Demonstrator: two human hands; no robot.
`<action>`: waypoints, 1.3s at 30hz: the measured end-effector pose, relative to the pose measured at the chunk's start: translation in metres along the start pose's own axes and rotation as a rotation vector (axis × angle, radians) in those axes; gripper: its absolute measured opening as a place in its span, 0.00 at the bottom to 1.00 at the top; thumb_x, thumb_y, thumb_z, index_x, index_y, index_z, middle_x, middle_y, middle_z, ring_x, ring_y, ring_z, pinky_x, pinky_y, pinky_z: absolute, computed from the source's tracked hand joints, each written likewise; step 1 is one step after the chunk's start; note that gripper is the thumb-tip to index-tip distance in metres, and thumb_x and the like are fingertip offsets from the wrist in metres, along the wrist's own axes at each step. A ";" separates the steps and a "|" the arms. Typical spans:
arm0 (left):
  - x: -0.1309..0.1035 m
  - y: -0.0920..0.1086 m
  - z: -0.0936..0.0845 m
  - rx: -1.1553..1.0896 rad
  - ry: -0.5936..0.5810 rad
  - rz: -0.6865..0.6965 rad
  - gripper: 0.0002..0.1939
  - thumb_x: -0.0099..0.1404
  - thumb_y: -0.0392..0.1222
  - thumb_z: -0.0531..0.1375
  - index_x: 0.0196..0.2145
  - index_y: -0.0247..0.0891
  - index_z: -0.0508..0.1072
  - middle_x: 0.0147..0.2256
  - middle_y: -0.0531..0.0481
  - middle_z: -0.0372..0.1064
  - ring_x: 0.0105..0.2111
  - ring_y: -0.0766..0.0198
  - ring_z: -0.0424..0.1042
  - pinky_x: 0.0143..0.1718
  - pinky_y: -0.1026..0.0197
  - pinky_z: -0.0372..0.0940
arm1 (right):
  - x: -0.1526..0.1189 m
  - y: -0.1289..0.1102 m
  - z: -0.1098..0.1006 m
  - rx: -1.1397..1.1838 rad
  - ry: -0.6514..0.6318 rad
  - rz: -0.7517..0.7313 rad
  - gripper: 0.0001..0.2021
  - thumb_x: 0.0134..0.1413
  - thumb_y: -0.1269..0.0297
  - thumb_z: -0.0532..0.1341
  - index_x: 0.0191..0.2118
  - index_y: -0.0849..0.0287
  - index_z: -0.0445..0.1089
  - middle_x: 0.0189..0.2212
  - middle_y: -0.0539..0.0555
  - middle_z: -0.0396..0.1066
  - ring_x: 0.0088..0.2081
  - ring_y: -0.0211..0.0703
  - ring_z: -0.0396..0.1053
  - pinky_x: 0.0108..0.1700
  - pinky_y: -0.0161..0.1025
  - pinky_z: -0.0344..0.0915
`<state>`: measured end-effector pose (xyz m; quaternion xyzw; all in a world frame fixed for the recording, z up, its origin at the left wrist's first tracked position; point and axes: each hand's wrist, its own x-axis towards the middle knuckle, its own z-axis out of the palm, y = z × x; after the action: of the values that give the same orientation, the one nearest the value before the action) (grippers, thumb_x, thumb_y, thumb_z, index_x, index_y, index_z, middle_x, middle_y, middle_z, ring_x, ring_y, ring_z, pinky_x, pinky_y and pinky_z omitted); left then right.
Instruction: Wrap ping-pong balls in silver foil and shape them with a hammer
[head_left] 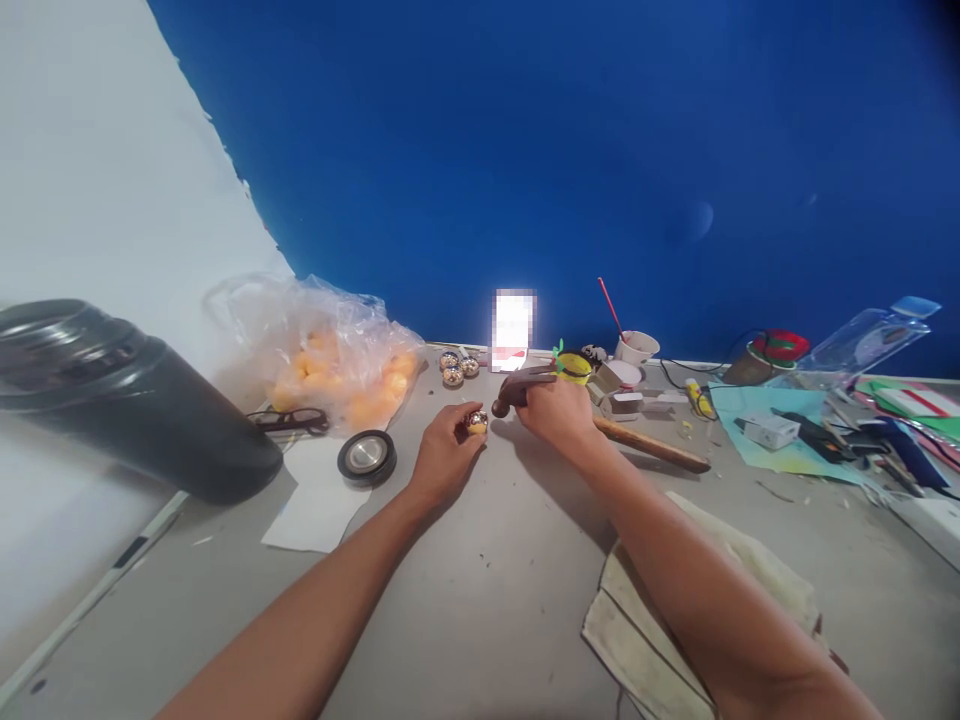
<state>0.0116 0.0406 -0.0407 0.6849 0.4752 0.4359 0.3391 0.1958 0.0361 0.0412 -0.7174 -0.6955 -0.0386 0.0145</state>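
Note:
My left hand (444,452) pinches a small shiny metallic ball (476,424) between thumb and fingers, low over the grey table. Just to the right, my right hand (559,412) is closed round a claw hammer (660,447) close to its head. The dark hammer head points toward the ball, a small gap apart from it, and the wooden handle sticks out to the right behind my wrist. Beyond my left hand, several similar shiny balls (454,368) sit in a cluster near the wall.
At left stand a large dark flask (142,400), its round lid (367,457), glasses (294,421) and a plastic bag of orange fruit (337,350). Rightward are a paper cup (637,347), a clear bottle (870,335) and assorted clutter. A pale cloth bag (637,630) lies beneath my right forearm.

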 end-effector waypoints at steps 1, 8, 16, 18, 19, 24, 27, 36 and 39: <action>-0.001 0.002 -0.001 -0.036 -0.007 -0.029 0.21 0.57 0.36 0.64 0.50 0.40 0.77 0.41 0.48 0.75 0.36 0.60 0.73 0.43 0.55 0.69 | 0.001 0.001 0.000 0.003 -0.001 -0.003 0.17 0.62 0.60 0.57 0.47 0.59 0.81 0.45 0.65 0.80 0.44 0.55 0.78 0.44 0.42 0.70; -0.006 0.014 -0.004 -0.216 -0.032 -0.120 0.17 0.55 0.38 0.64 0.43 0.40 0.68 0.37 0.51 0.73 0.33 0.64 0.73 0.37 0.60 0.68 | 0.003 0.002 0.009 0.001 -0.059 -0.048 0.15 0.62 0.62 0.58 0.45 0.58 0.81 0.45 0.64 0.80 0.44 0.53 0.78 0.43 0.41 0.71; -0.005 0.023 -0.008 -0.336 -0.028 -0.182 0.25 0.52 0.40 0.66 0.49 0.37 0.73 0.34 0.52 0.72 0.30 0.64 0.71 0.33 0.62 0.67 | 0.003 -0.007 0.019 -0.018 -0.129 -0.105 0.16 0.64 0.64 0.57 0.49 0.60 0.80 0.46 0.66 0.80 0.48 0.54 0.78 0.47 0.43 0.70; -0.005 0.025 -0.008 -0.354 -0.017 -0.206 0.24 0.53 0.41 0.67 0.49 0.37 0.73 0.32 0.52 0.73 0.29 0.65 0.71 0.33 0.61 0.67 | 0.002 -0.006 0.017 -0.003 -0.128 -0.138 0.17 0.64 0.62 0.56 0.49 0.61 0.80 0.47 0.67 0.79 0.48 0.55 0.78 0.46 0.43 0.70; -0.005 0.026 -0.009 -0.361 -0.017 -0.215 0.24 0.54 0.43 0.67 0.49 0.37 0.73 0.32 0.52 0.73 0.29 0.65 0.71 0.33 0.61 0.68 | 0.002 -0.005 0.016 0.010 -0.133 -0.157 0.18 0.64 0.61 0.56 0.50 0.61 0.79 0.48 0.67 0.79 0.48 0.56 0.78 0.46 0.43 0.70; -0.006 0.027 -0.009 -0.389 -0.016 -0.232 0.23 0.57 0.44 0.66 0.50 0.37 0.72 0.33 0.50 0.75 0.29 0.64 0.73 0.35 0.59 0.68 | -0.004 0.001 0.007 0.093 -0.160 -0.251 0.22 0.67 0.53 0.55 0.57 0.56 0.75 0.52 0.62 0.78 0.51 0.52 0.76 0.48 0.40 0.69; -0.006 0.023 -0.009 -0.413 -0.029 -0.242 0.24 0.56 0.43 0.66 0.51 0.37 0.72 0.37 0.49 0.75 0.30 0.63 0.75 0.36 0.58 0.69 | -0.004 0.000 0.007 0.132 -0.147 -0.250 0.24 0.68 0.47 0.53 0.55 0.54 0.77 0.51 0.60 0.78 0.51 0.52 0.76 0.48 0.40 0.68; -0.003 0.021 -0.009 -0.515 -0.012 -0.278 0.27 0.51 0.40 0.70 0.49 0.36 0.71 0.33 0.52 0.73 0.29 0.64 0.74 0.35 0.59 0.69 | 0.002 -0.007 0.017 0.173 -0.065 -0.113 0.30 0.66 0.35 0.51 0.50 0.52 0.80 0.43 0.62 0.80 0.44 0.54 0.77 0.45 0.44 0.69; -0.004 0.025 -0.010 -0.482 -0.027 -0.257 0.26 0.52 0.42 0.70 0.48 0.36 0.70 0.34 0.50 0.74 0.28 0.65 0.73 0.30 0.61 0.67 | 0.003 -0.007 0.021 0.173 -0.066 -0.081 0.30 0.64 0.35 0.52 0.50 0.53 0.80 0.43 0.61 0.80 0.44 0.54 0.77 0.44 0.44 0.68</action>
<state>0.0108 0.0293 -0.0156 0.5244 0.4360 0.4807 0.5512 0.1898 0.0408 0.0205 -0.6856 -0.7247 0.0448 0.0520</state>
